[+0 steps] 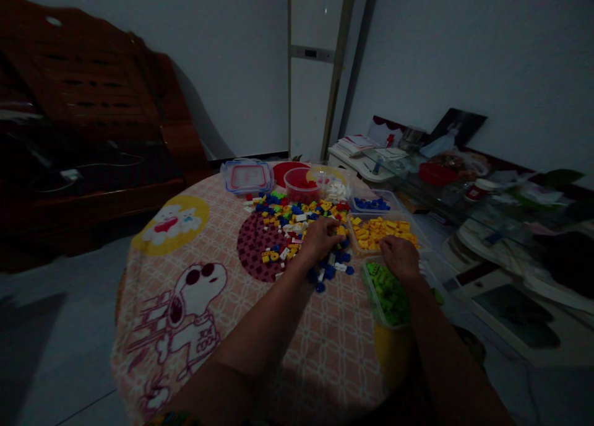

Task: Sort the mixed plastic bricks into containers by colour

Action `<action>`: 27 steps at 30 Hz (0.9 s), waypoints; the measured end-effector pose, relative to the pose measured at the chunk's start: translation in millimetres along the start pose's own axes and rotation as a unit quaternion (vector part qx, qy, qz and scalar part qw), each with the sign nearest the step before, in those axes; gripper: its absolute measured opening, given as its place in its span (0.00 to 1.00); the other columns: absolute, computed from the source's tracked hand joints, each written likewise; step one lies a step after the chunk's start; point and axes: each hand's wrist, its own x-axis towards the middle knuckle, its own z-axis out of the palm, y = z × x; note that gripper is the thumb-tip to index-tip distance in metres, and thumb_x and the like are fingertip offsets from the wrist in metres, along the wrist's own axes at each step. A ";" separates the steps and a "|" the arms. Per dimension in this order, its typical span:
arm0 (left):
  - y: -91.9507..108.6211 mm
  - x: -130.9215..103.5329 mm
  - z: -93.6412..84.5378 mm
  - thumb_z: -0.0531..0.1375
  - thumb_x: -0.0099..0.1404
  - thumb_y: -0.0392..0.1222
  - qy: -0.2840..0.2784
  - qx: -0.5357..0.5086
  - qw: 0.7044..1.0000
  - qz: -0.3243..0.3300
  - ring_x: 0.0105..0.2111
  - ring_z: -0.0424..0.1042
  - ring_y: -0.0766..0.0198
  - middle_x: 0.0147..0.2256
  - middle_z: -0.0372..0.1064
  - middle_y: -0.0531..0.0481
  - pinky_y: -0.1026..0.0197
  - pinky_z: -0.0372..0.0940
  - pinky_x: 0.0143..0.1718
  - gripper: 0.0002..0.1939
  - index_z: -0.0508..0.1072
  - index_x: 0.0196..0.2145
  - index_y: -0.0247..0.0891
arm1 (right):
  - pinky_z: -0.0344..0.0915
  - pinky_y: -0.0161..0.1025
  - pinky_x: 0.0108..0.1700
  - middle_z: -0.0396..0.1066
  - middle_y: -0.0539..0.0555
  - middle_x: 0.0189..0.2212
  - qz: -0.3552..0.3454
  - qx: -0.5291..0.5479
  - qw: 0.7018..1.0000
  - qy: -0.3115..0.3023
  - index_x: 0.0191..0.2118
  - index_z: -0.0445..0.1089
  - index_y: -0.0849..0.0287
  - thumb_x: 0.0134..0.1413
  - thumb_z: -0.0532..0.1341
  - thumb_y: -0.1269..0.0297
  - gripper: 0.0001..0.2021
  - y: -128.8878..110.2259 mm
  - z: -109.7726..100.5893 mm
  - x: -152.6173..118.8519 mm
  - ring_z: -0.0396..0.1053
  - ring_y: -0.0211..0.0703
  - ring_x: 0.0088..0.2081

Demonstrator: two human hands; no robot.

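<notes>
Under the grip, a round table wears a pinkish patterned cloth. Beyond the grip, pale walls rise behind a tall, whitish upright unit. Well left of it stands a carved, reddish-brown wooden bench; to its right, a cluttered low stand with glass shelves. Pale floor shows lower left. The light is dim.

Settee: carved reddish wood, stood at left; a white corded item lay on its dark seat.
Air conditioner: tall, floor-standing, upright in the corner.
Glass shelf: ran along the right-hand wall; bore a red bowl and a white-lidded cup.
Floor: pale tiles.
</notes>
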 end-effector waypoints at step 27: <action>-38.0 5.9 -26.8 0.54 0.66 0.32 0.036 0.226 0.973 0.005 0.48 0.74 0.51 0.42 0.77 0.40 0.52 0.64 0.57 0.15 0.81 0.41 0.37 | 0.56 0.37 0.37 0.79 0.58 0.37 0.003 -0.007 1.000 0.003 0.40 0.79 0.58 0.66 0.52 0.61 0.16 -0.9 -0.1 -0.1 0.74 0.46 0.39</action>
